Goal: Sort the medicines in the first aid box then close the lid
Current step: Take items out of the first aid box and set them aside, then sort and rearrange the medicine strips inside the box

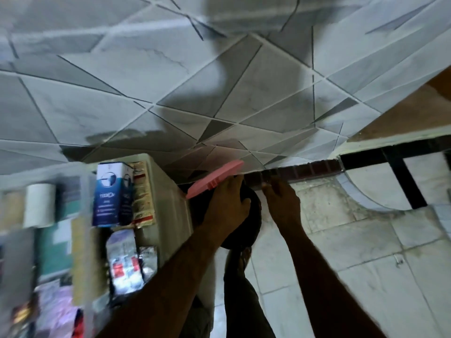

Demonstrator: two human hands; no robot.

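The view is blurred. The first aid box [168,191], pale and translucent, stands open at the lower left. Inside it are a blue and white carton [108,196], a white roll [40,206], foil blister packs [127,262] and several flat packets. To the right of the box, my left hand [227,203] grips a flat pink lid [217,178], which is tilted with its right end up. My right hand [283,203] is just right of the lid, fingers curled and pinched together. Whether it holds anything does not show.
A dark round object [249,223] sits under my left hand, beside the box. A wall of grey and white angular tiles [170,81] fills the top. Pale floor tiles [341,252] and a black metal frame [405,181] lie to the right.
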